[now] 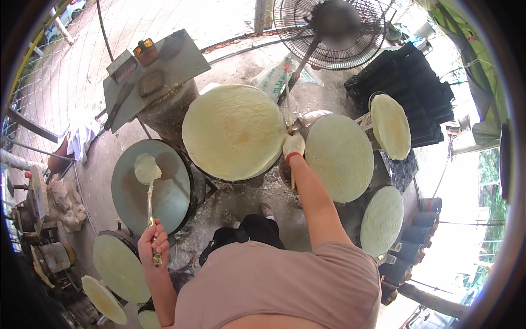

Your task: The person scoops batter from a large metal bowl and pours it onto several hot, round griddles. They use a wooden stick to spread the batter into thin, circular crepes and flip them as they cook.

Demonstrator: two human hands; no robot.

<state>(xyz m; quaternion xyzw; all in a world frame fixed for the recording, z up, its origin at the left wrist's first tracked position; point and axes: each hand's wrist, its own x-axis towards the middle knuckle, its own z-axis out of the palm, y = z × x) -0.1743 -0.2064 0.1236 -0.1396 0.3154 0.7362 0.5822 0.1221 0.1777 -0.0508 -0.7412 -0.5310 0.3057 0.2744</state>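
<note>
Floor [101,172]: grey and dusty, with round griddles set about the person; a caged fan [331,33] is at the far side, near a stack of black ridged sheets [402,93].
Grey board [189,55]: upper left, a brown and amber container [146,52] near its far edge.
Left griddle [125,192]: bare of bread, brownish across its middle.
Left hand [154,243]: fingers wrapped round the handle of a ladle [146,169].
Ladle: its pale, smeared bowl is over the left griddle's far half; whether they touch, I cannot tell.
Central flatbread [233,131]: spread nearly to its griddle's edge, lightly browned right of centre.
Right hand [294,144]: pale-covered, red band at the wrist, between the central and right flatbread [339,159], beside a thin stick [288,98]; I cannot tell whether it grips.
</note>
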